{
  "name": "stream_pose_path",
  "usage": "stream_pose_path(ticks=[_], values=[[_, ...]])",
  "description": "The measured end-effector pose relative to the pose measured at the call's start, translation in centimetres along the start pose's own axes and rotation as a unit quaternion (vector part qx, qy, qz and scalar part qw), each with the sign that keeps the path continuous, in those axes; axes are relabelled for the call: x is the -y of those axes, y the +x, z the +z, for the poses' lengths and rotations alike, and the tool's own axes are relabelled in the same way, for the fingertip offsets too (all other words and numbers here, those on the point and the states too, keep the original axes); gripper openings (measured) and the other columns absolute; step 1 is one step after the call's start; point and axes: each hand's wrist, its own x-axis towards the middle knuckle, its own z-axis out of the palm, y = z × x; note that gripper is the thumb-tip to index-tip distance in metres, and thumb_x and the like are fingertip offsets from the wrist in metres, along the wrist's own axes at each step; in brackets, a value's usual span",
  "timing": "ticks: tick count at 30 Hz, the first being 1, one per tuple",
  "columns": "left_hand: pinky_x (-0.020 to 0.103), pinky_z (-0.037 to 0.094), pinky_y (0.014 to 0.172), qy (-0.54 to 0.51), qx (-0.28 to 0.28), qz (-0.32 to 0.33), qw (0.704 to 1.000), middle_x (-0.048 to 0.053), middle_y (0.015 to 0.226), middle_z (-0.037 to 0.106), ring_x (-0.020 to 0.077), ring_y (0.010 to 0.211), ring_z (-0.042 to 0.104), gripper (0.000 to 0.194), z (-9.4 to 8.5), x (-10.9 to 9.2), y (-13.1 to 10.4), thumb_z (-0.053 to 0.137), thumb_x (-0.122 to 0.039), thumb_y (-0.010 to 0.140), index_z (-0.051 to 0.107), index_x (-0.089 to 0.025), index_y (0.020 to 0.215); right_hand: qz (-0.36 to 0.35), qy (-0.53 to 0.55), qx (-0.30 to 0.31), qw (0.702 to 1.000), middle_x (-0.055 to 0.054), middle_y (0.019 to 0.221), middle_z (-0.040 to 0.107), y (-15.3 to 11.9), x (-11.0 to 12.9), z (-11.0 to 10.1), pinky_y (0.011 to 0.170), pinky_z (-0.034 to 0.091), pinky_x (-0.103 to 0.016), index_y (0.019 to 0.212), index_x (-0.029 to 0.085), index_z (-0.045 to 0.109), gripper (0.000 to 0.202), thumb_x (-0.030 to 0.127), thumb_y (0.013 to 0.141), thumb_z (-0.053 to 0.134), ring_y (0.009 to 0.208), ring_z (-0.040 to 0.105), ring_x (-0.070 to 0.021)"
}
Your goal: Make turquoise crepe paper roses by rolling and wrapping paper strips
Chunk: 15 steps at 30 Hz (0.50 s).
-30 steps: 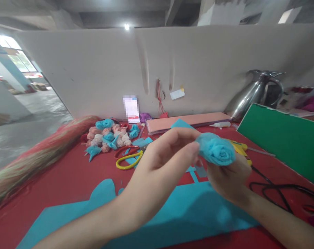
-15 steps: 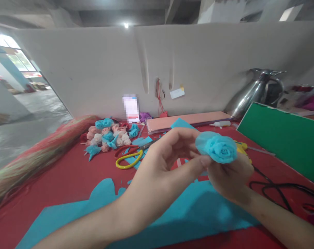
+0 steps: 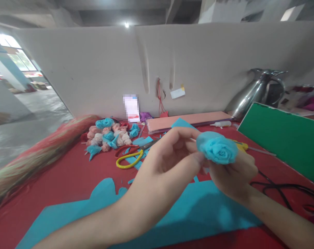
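A blue fabric rose [image 3: 220, 152] with a curled centre is held up above the table, facing me. My right hand [image 3: 234, 178] is closed round its base from behind and below, so those fingertips are mostly hidden. With thumb and fingers, my left hand [image 3: 167, 169] pinches the left edge of the rose's outer petal. Beneath both hands lies a large blue sheet [image 3: 198, 207]. Scissors [image 3: 129, 162] with red and yellow handles rest just left of my left hand, among blue offcuts [image 3: 140, 141].
Small blue, pink and white roses [image 3: 109, 136] are heaped at back left. Along the wall are a phone-like screen [image 3: 132, 109] and pink sheets [image 3: 190, 121]. A steel jug [image 3: 258, 91], green board [image 3: 284, 141], glue bottle [image 3: 221, 123], yellow tool [image 3: 241, 146] and black cord [image 3: 281, 186] occupy the right.
The rose has turned slightly in my right hand, its centre now a little lower. My left thumb has slid slightly left along the petal edge.
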Motion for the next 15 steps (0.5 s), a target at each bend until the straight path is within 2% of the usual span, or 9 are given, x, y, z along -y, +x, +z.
stream_pose_path(ticks=[5, 10, 15], values=[[0.013, 0.047, 0.076, 0.018, 0.002, 0.012, 1.000, -0.004, 0.082, 0.063, 0.0070, 0.080, 0.056, 0.015, -0.21, 0.29, 0.21, 0.052, -0.013, 0.090, 0.064, -0.021, 0.085, -0.043, -0.024, -0.020, 0.999, 0.000, 0.067, 0.068, 0.23, 0.05, 0.02, 0.074, 0.059, -0.029, 0.080, 0.025, 0.065, 0.028, 0.000, 0.079, 0.055, 0.082, 0.070, -0.0210], [0.012, 0.047, 0.070, 0.004, -0.009, 0.012, 1.000, -0.004, 0.077, 0.060, 0.0055, 0.075, 0.057, 0.012, -0.31, 0.34, 0.28, 0.054, -0.015, 0.090, 0.063, -0.019, 0.084, -0.058, -0.033, -0.016, 0.998, 0.000, 0.062, 0.067, 0.55, 0.27, 0.00, 0.070, 0.060, -0.028, 0.071, 0.025, 0.062, 0.027, 0.000, 0.080, 0.054, 0.079, 0.071, -0.0206], [0.014, 0.047, 0.062, 0.060, -0.037, 0.030, 0.997, -0.003, 0.074, 0.059, 0.0067, 0.069, 0.058, 0.009, -0.19, 0.22, 0.29, 0.055, -0.015, 0.089, 0.060, -0.018, 0.081, -0.062, -0.029, 0.003, 0.998, -0.001, 0.073, 0.070, 0.67, 0.27, 0.03, 0.071, 0.060, -0.027, 0.080, 0.024, 0.064, 0.027, 0.000, 0.082, 0.051, 0.080, 0.071, -0.0199]])
